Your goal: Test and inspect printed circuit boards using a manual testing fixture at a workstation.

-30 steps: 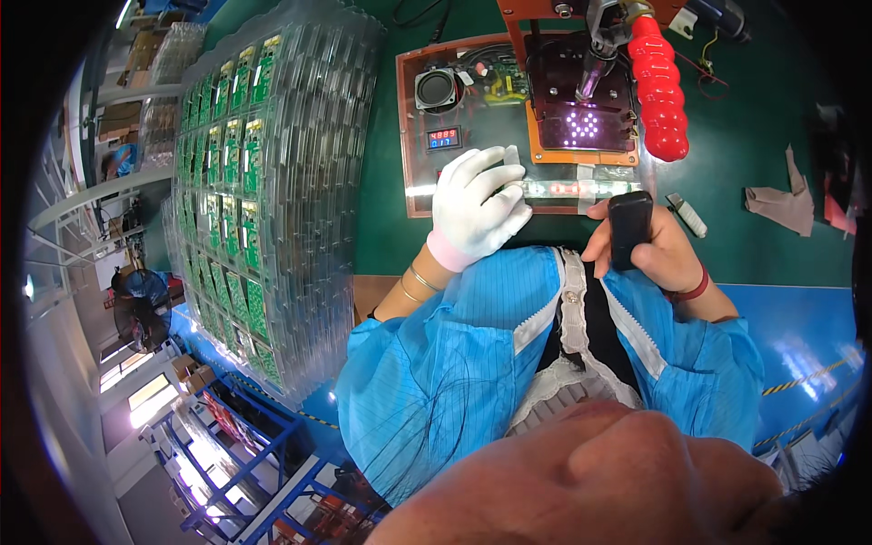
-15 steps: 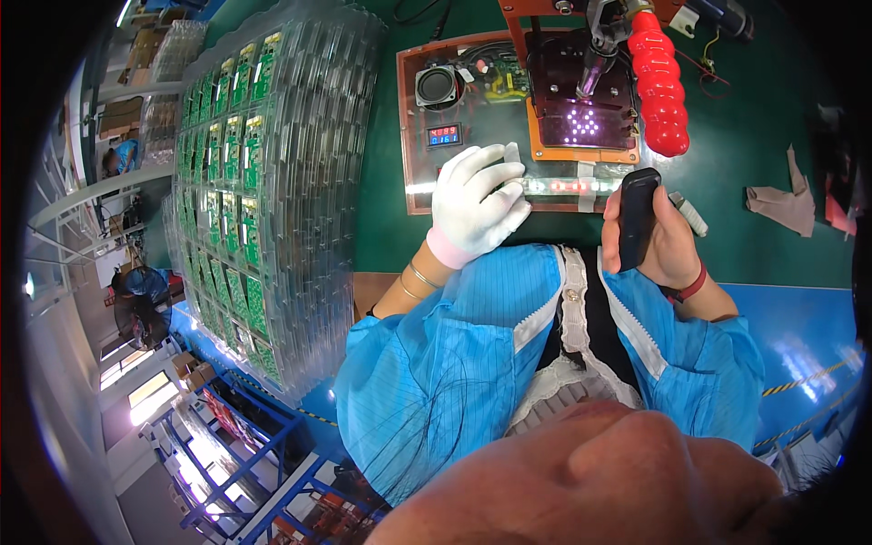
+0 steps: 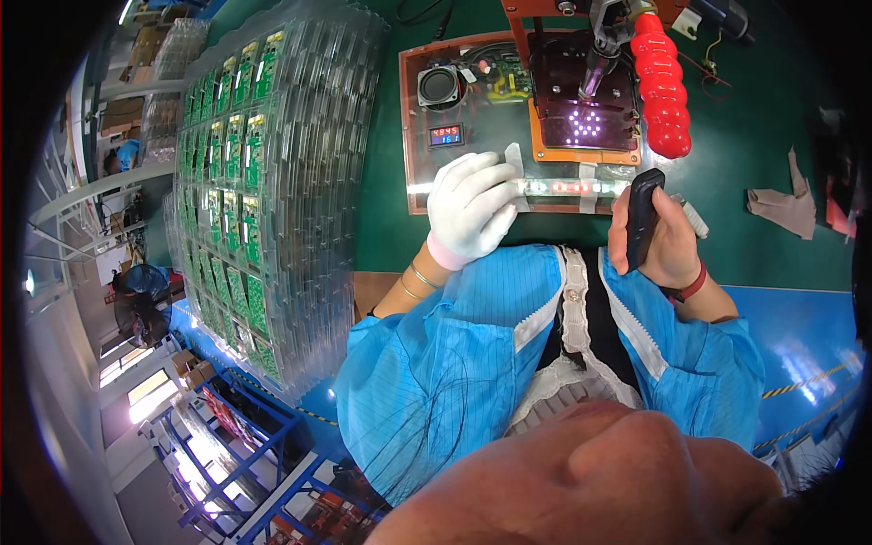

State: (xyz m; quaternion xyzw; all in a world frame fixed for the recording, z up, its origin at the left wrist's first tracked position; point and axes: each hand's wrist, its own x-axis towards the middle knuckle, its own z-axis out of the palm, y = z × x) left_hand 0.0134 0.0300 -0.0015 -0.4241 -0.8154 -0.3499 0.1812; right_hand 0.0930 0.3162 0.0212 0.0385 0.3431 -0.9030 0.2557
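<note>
My left hand (image 3: 470, 207), in a white glove, lies over the front left edge of a clear-topped test box (image 3: 416, 159). Its fingers are stretched out and seem to hold nothing, though the glove hides what is beneath them. In my bare right hand (image 3: 674, 250) is a slim black remote control (image 3: 643, 218), held upright near the box's front right corner. Between the hands, a strip with white and red lights (image 3: 568, 187) glows along the box. Behind it, a dark plate (image 3: 554, 100) on an orange base shows a cluster of lit white dots (image 3: 585, 123).
Tall stacked clear trays (image 3: 318, 163) with green circuit boards (image 3: 250, 150) stand at left. A red-handled clamp (image 3: 661, 86) overhangs the box. The box carries a round speaker (image 3: 439, 87) and a digital display (image 3: 446, 135). A beige cloth (image 3: 786, 207) lies on the green mat at right.
My left hand has shifted slightly left, and its fingers have come closer together. The readings on the display have changed. My right hand keeps the remote control, tilted a little differently.
</note>
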